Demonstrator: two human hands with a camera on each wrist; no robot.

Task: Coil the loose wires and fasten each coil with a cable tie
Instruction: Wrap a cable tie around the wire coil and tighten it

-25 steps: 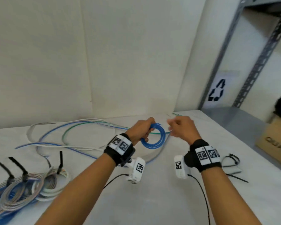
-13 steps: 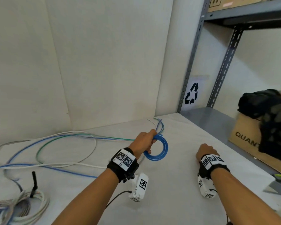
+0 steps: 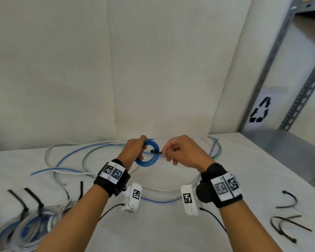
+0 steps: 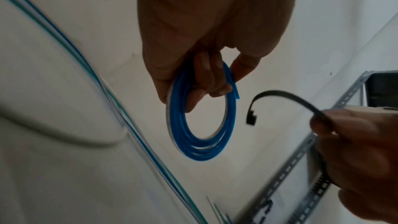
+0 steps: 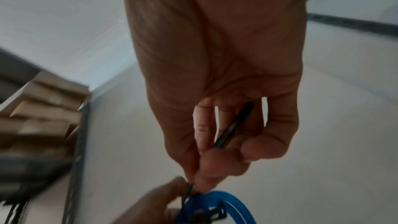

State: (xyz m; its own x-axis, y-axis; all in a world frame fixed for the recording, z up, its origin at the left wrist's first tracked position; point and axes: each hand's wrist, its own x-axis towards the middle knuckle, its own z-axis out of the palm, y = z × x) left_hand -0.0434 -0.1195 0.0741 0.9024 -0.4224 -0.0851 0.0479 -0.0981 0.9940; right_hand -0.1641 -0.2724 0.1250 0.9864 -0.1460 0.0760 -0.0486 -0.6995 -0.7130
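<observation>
Tying the blue coil

Left hand [image 3: 135, 149] grips the coil [image 4: 200, 125] above the counter [image 3: 162, 224]; right hand [image 3: 182, 151] pinches a tie [image 4: 286, 98], its head just beside the coil. Next, I judge: loop the tie around the strands and thread its tail.

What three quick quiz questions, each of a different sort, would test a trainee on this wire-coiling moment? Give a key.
1. True or false: the left hand grips the blue coil.
2. What does the right hand pinch? A) white wire B) black cable tie C) tape
3. Fill in: the spare cable ties lie on the table to the person's ____.

Key: 1 true; 2 B; 3 right.
</observation>
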